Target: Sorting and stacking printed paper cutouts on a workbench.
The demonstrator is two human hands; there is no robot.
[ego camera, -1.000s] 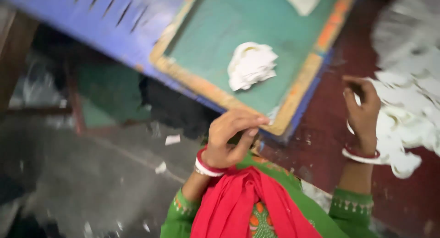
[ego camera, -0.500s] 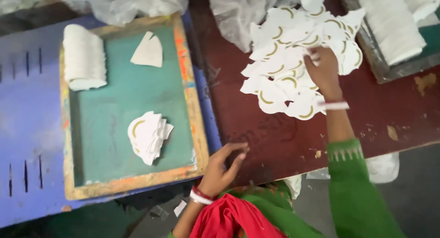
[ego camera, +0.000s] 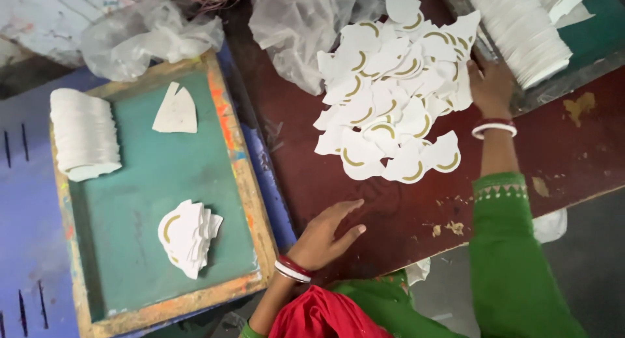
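Presently, findings as observed:

Step in hand: right hand (ego camera: pixel 491 87) is laid on the far edge of the spread (ego camera: pixel 394 97) of white cut paper pieces with gold arcs; judged to be gathering or sorting them.
Right grip: fingers flat, loosely open, pressing on the pieces; nothing clasped that can be seen.
Left hand (ego camera: pixel 322 237): open, fingers splayed, resting on the table (ego camera: pixel 390 214) near its front edge; holds nothing.
Spread location: on the dark red table, between a crumpled plastic bag (ego camera: pixel 293 32) and a tray (ego camera: pixel 579 58) of stacked white discs.
Next move, as judged: calls for closing the fingers on a few pieces without scattering the rest.
Left frame (ego camera: pixel 244 182): green bed, worn wooden rim; holds a small pile (ego camera: pixel 189 237), a white stack (ego camera: pixel 84 133) and two loose pieces (ego camera: pixel 176 110).
Surface: table scuffed, with paint flecks; blue bench (ego camera: pixel 26 214) under the frame.
Room: grey floor at lower right; more plastic at top left.
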